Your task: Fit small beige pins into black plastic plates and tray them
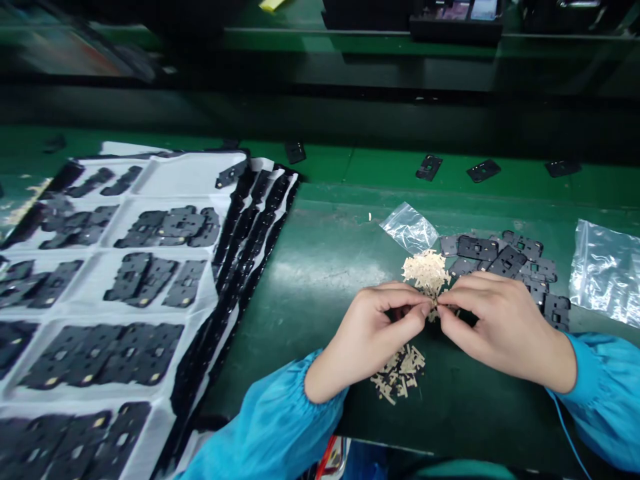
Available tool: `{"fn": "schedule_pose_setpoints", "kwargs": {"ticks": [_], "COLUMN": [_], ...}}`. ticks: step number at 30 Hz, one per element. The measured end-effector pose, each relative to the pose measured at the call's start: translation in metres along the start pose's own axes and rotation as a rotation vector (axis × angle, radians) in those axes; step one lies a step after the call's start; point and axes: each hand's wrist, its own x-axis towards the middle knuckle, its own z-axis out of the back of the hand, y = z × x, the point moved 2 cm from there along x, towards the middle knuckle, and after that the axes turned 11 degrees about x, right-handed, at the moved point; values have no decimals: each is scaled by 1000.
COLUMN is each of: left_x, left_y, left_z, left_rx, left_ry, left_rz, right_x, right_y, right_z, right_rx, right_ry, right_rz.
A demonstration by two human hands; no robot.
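My left hand (383,327) and my right hand (493,323) meet fingertip to fingertip over the table. Thumb and forefinger are pinched together on each; whatever small thing sits between them is too small to make out. Just beyond the fingers lies a heap of tiny pale beige pieces (425,268). A second pile of small beige strips (400,373) is beside and below my left hand. Behind my right hand is a heap of flat black plastic parts (507,257), partly hidden by that hand.
On the left, a stack of white compartment trays (183,167) holds rows of black parts (145,280). Clear plastic bags (410,227) lie beyond the beige heap and at the right. Several single black parts (483,171) lie along the back of the green table (310,267), below a dark shelf.
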Motion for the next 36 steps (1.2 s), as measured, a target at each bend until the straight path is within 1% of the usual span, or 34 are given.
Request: {"fn": "schedule_pose_setpoints", "kwargs": {"ticks": [6, 10, 13, 16, 20, 25, 28, 32, 36], "left_x": [1, 1, 0, 0, 0, -1, -1, 0, 0], "left_y": [-5, -5, -5, -4, -2, -3, -7, -10, -7], "left_z": [-4, -5, -5, -5, -5, -4, -5, -4, -4], "left_rx": [115, 159, 138, 106, 89, 104, 132, 137, 95], "left_ry": [-19, -24, 3, 26, 51, 65, 104, 145, 176], "left_rz": [-93, -136, -107, -57, -46, -90, -106, -86, -55], "right_x": [-1, -1, -1, -3, -4, -3, -2, -1, 1], "right_y": [3, 1, 2, 4, 7, 4, 3, 2, -1], "right_z": [-2, -3, -3, -5, -7, -6, -7, -7, -3], "right_rx": [-122, -104, -133, -220, -282, -214, -239, -262, -187], "right_ry": [25, 67, 54, 29, 31, 39, 46, 84, 145], "right_rz": [52, 44, 68, 135, 191, 157, 173, 204, 165]}}
